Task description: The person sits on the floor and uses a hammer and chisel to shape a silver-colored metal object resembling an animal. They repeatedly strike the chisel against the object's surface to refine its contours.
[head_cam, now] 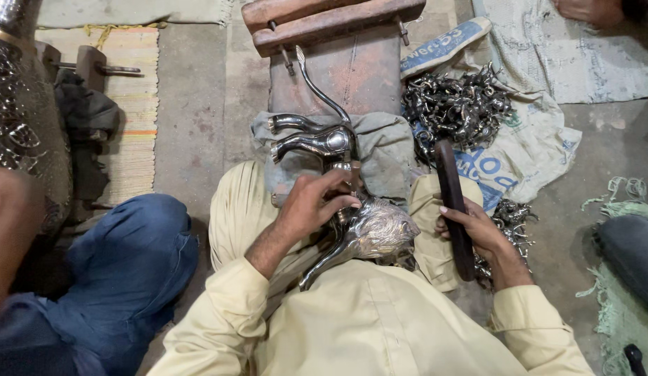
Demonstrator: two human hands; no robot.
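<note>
A shiny silver metal animal figure lies across my lap and a grey cloth, legs and curved tail pointing away from me, its maned head near my chest. My left hand grips the figure's body at its middle. My right hand holds a long dark wooden tool upright beside my right knee, apart from the figure.
A wooden block stand sits ahead on the concrete floor. A heap of small metal parts lies on a printed sack to the right. Another person's blue-trousered leg is at left, beside a striped mat.
</note>
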